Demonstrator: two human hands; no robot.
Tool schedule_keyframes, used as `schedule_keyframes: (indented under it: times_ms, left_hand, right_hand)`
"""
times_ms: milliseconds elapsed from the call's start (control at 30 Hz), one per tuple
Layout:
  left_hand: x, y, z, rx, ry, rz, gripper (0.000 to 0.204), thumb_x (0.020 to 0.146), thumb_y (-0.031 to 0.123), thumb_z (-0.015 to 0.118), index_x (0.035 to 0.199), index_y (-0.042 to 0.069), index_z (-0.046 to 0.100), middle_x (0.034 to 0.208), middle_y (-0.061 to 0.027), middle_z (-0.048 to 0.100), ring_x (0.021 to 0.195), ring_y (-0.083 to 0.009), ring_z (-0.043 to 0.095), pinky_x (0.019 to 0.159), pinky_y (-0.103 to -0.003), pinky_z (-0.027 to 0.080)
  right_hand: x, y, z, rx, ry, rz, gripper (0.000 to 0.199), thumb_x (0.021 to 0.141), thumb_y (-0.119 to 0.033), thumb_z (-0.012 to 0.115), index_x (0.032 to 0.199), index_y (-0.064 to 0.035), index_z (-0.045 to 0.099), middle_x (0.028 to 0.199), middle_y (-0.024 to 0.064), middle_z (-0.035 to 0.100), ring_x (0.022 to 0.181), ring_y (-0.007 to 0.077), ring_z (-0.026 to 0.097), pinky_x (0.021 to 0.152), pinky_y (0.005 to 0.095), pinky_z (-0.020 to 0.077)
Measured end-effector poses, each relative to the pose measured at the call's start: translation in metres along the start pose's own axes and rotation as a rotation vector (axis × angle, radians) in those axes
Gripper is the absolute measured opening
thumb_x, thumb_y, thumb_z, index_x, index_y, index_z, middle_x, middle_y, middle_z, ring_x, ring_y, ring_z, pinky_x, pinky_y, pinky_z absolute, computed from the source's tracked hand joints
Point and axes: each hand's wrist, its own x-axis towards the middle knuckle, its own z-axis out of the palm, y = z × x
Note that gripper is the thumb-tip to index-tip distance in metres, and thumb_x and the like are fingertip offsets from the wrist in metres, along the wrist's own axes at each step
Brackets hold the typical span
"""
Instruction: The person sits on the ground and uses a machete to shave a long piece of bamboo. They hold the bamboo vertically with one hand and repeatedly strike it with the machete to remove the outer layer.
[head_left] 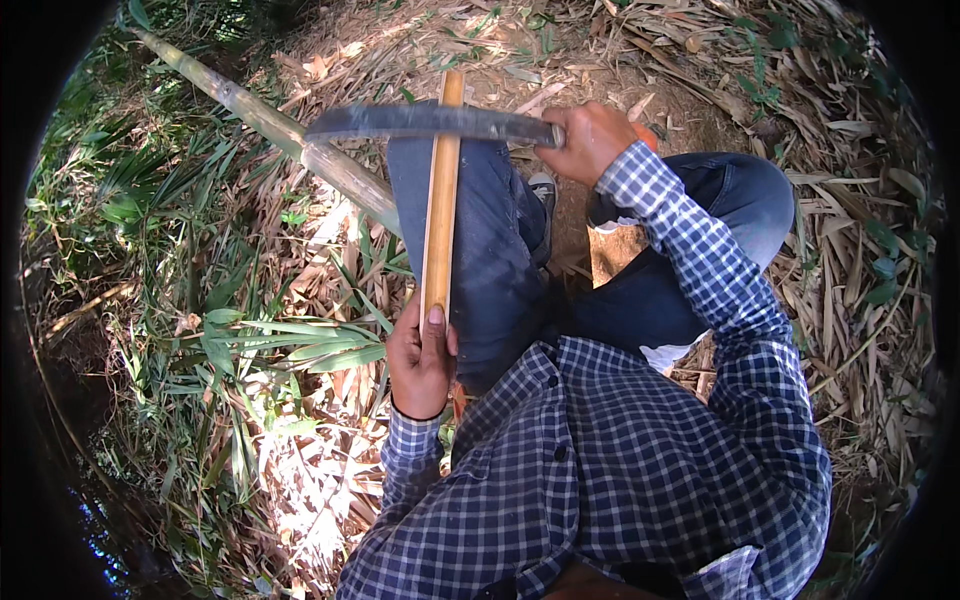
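Note:
My left hand [420, 360] grips the near end of a split bamboo strip [441, 220], thumb pressed on its hollow, yellowish inner face. The strip points away from me over my left thigh. In my right hand [592, 140] is the handle of a machete [390, 121] with a long, dark, slightly curved blade. That blade lies crosswise over the strip near its far end, its tip toward the left; it looks a little blurred. Whether it cuts into the bamboo I cannot tell. A bit of orange shows behind my right hand, mostly hidden by it.
A long bamboo pole [260, 115] slants from the far left down to beside my left knee. Dry leaves [850, 220] cover the ground on the right. Green bamboo leaves [330, 340] and grass lie on the left. My bent legs [490, 270] are under the work.

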Motion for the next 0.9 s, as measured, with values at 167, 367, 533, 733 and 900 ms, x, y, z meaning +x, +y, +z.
schedule_keyframes:
  times_ms: [167,367,533,733,900]
  left_hand:
    - [-0.004,-0.007,-0.001,-0.010,0.019,0.005,0.040,0.105,0.022,0.047,0.137,-0.001,0.049,0.060,0.0028,0.049,0.043,-0.0023,0.037,0.040,-0.019,0.028]
    - [-0.002,0.006,-0.006,0.042,-0.029,-0.008,0.036,0.104,0.021,0.048,0.133,-0.001,0.053,0.060,0.0017,0.050,0.042,-0.0025,0.038,0.039,-0.019,0.029]
    - [0.012,0.024,-0.031,0.245,-0.155,-0.036,0.033,0.104,0.018,0.048,0.130,0.000,0.056,0.061,0.0002,0.053,0.041,-0.0033,0.041,0.039,-0.020,0.033]
    - [0.034,0.078,-0.057,0.535,-0.461,0.016,0.023,0.102,0.012,0.050,0.115,-0.004,0.061,0.067,-0.0039,0.057,0.059,-0.0100,0.056,0.058,-0.026,0.046]
    - [0.073,0.147,-0.071,0.796,-0.756,-0.128,0.024,0.102,0.014,0.050,0.108,-0.006,0.061,0.067,-0.0072,0.065,0.047,-0.0109,0.054,0.045,-0.026,0.046]
  right_hand:
    - [0.000,-0.001,-0.001,0.000,0.009,-0.005,0.039,0.078,-0.029,0.069,0.108,-0.0045,0.072,0.059,0.0150,0.066,0.057,0.0282,0.068,0.062,0.0412,0.0565]
    - [0.029,0.026,-0.005,0.107,0.092,0.363,0.043,0.081,-0.034,0.068,0.106,0.0000,0.072,0.066,0.0171,0.067,0.060,0.0266,0.066,0.065,0.0401,0.0543]
    - [0.009,0.017,-0.018,0.413,0.152,0.194,0.036,0.084,-0.026,0.069,0.109,-0.0010,0.071,0.069,0.0134,0.069,0.064,0.0190,0.064,0.065,0.0365,0.0520]
    - [-0.019,0.001,-0.009,0.593,-0.050,-0.009,0.030,0.088,-0.017,0.070,0.113,0.0007,0.070,0.086,0.0089,0.072,0.084,0.0139,0.065,0.079,0.0298,0.0509]
    - [-0.069,-0.016,0.009,0.729,-0.107,0.053,0.030,0.087,-0.022,0.074,0.104,0.0029,0.070,0.084,0.0087,0.071,0.081,0.0124,0.062,0.077,0.0299,0.0494]
